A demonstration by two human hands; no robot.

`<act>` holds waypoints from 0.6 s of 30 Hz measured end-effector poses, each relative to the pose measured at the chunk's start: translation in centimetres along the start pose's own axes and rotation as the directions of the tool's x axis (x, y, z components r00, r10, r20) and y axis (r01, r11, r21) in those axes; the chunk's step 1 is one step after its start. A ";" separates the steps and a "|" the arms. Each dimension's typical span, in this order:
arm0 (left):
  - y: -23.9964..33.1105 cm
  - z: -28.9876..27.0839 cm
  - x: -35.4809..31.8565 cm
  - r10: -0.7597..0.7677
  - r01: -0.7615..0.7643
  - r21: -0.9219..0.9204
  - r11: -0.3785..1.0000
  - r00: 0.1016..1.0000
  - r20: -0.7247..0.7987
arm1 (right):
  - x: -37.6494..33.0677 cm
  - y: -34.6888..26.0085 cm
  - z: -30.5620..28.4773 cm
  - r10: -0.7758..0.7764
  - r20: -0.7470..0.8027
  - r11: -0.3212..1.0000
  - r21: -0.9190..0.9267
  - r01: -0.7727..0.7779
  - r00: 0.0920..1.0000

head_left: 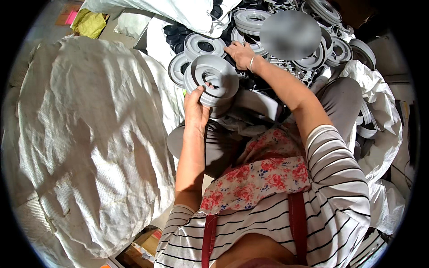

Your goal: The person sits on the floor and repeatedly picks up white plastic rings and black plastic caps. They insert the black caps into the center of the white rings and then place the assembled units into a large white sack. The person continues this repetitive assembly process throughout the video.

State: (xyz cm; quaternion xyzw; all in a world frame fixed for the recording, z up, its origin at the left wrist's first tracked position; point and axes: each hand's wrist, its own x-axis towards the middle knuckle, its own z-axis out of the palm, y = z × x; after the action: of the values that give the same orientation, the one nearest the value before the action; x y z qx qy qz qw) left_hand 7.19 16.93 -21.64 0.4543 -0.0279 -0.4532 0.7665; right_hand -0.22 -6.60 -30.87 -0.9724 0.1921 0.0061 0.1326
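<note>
My left hand (196,109) grips a grey ring-shaped plastic part (225,73) by its lower left edge, with the thumb on the outside and a fingertip showing in the central hole. Ahead of it my right hand (242,56) reaches over the pile, fingers bent a little and apart. Its fingertips are at the right edge of another grey ring part (191,44); I see nothing held in them. A further grey ring (175,71) lies partly under these two. Stacked grey rings (251,18) stand just beyond my right hand.
Small black round parts (174,33) and thin white pieces (292,71) lie among more grey rings (342,51). A blurred grey oval covers part of the pile. A large white woven sack (98,147) fills the left side; another white sack (384,134) holds rings at right.
</note>
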 end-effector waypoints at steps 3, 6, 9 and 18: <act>-0.1 0.8 -0.2 0.020 -0.021 0.050 0.999 1.000 0.007 | -1.3 0.1 -0.9 0.004 0.083 0.999 -0.049 0.000 0.997; -0.5 2.1 -1.0 0.066 -0.064 0.157 0.985 0.998 -0.005 | -4.6 -0.1 -2.6 0.089 -0.104 0.975 0.212 -0.065 0.991; -0.9 2.0 -1.8 0.016 -0.040 0.236 0.971 0.995 0.103 | -9.3 -1.5 -6.8 0.145 -0.284 0.775 0.628 0.070 0.948; -1.9 5.5 -6.1 -0.045 -0.055 0.302 0.952 0.949 0.313 | -15.3 -6.2 -9.2 -0.134 -0.478 0.815 0.444 0.371 0.868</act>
State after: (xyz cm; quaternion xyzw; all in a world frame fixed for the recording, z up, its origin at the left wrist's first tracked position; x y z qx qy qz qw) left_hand -0.11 17.31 -17.55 0.4891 -0.2217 -0.5082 0.6733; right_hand -12.40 2.23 -19.50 -0.8934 0.0763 -0.2762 0.3460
